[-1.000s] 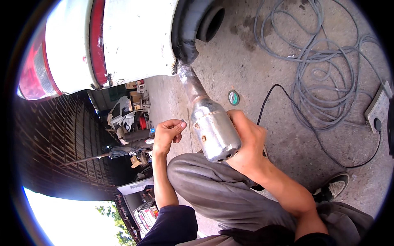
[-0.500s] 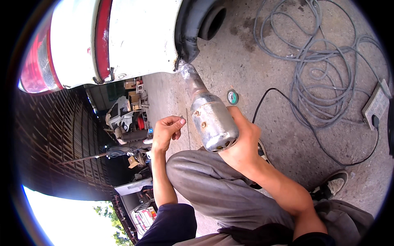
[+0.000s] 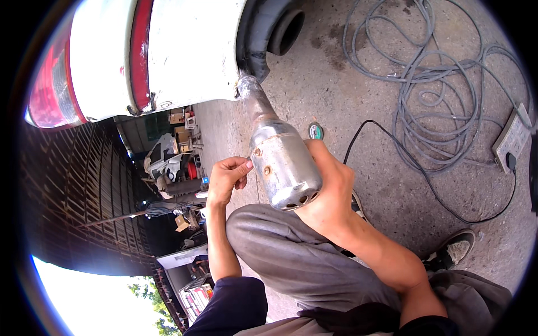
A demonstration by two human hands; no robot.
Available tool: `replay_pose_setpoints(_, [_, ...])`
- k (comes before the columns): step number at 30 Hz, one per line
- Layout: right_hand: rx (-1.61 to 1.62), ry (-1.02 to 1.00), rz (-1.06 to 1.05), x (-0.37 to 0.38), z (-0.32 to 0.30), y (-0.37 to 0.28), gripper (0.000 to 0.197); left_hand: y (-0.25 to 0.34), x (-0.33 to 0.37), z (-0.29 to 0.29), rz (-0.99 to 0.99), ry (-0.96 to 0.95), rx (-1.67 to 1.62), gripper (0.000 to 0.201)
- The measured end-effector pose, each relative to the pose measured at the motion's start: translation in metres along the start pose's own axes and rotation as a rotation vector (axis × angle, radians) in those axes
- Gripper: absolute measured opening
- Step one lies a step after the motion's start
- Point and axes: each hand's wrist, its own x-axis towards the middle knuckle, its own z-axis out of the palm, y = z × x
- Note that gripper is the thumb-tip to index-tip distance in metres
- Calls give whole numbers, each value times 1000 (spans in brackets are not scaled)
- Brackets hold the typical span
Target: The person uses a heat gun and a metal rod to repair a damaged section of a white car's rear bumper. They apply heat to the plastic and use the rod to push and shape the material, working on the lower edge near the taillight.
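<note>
My right hand [image 3: 330,185] wraps round a silver metal cylinder with vent holes at its near end and a narrow nozzle, which looks like a heat gun [image 3: 288,162]. Its nozzle tip rests at or very close to the lower corner of a white car bumper [image 3: 196,56] with a red stripe; whether they touch I cannot tell. Just left of the cylinder, my left hand [image 3: 230,176] is closed in a pinch, its fingertips close to the metal. What it pinches is too small to make out. A thin dark line runs below those fingertips.
A small round green-topped tin [image 3: 315,131] lies on the concrete beyond my right hand. A black cord [image 3: 412,162] runs to a power strip [image 3: 511,137] at the right, near coiled grey cable [image 3: 414,73]. An exhaust-like dark pipe [image 3: 287,31] shows beyond the bumper.
The heat gun has shifted slightly left with my right hand, its body now close against my left fingertips. The left hand has hardly moved.
</note>
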Motion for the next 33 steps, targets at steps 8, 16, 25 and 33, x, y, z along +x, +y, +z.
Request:
replay_pose_setpoints(8, [-157,-51,-32,-9,10,11,27,-1,2,-1,-3,-2,9,22])
replay_pose_setpoints(16, [-142,-42,10,-8,10,13,25,-7,6,-5,-14,-14,-1,20])
replay_pose_setpoints(25, [-70,8,-47,-4,4,6,20,16,-8,10,8,11,-25,12])
replay_pose_setpoints(33, [-96,-47,16,-8,9,16,19,14,1,8,58,-32,34,14])
